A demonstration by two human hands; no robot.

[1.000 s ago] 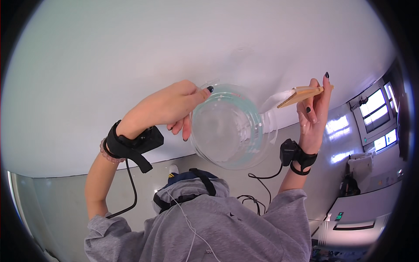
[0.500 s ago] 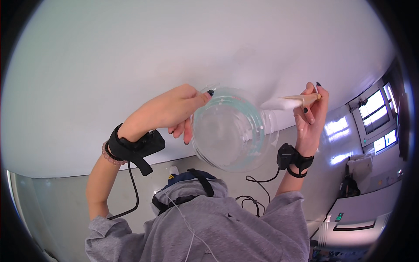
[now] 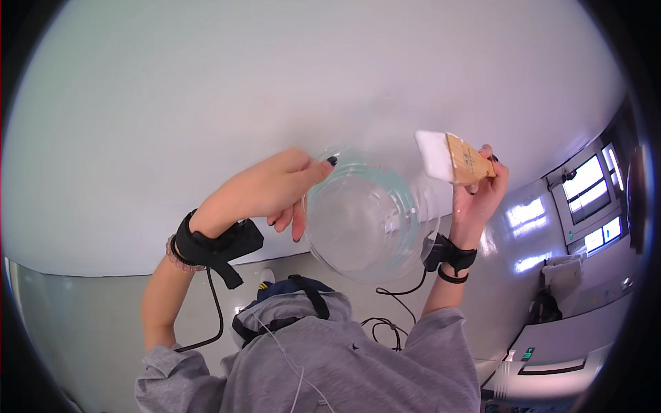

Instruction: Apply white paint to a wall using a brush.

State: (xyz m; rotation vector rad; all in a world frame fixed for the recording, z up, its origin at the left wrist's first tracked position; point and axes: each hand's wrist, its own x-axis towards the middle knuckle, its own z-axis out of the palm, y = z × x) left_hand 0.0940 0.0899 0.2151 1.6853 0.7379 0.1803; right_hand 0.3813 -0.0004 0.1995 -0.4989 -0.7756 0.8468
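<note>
A: Start at the far left. What is there?

B: A wide white surface (image 3: 138,138) fills the left and upper part of the view. Below it, on the left wrist, sit a beaded bracelet (image 3: 177,255) and a black strap (image 3: 195,237) with a box and a cable.

A: And the left hand?

B: The left hand (image 3: 275,186) is gripping the bowl by its upper left rim, the dark-nailed thumb on the edge and other fingers curled below.

A: Where is the bowl?

B: The clear bowl (image 3: 410,220) is in the middle, in front of the body, and shows partly past the white surface's near edge. A blue-green tint rings its wall. I cannot tell whether it touches the surface.

A: Further right?

B: A flat brush (image 3: 465,164), its white bristles pointing left, near the bowl's upper right rim. I cannot tell if they touch.

A: The right hand?

B: The right hand (image 3: 480,196) is closed around the wooden handle's narrow end. At the far right are bright windows (image 3: 585,184).
</note>
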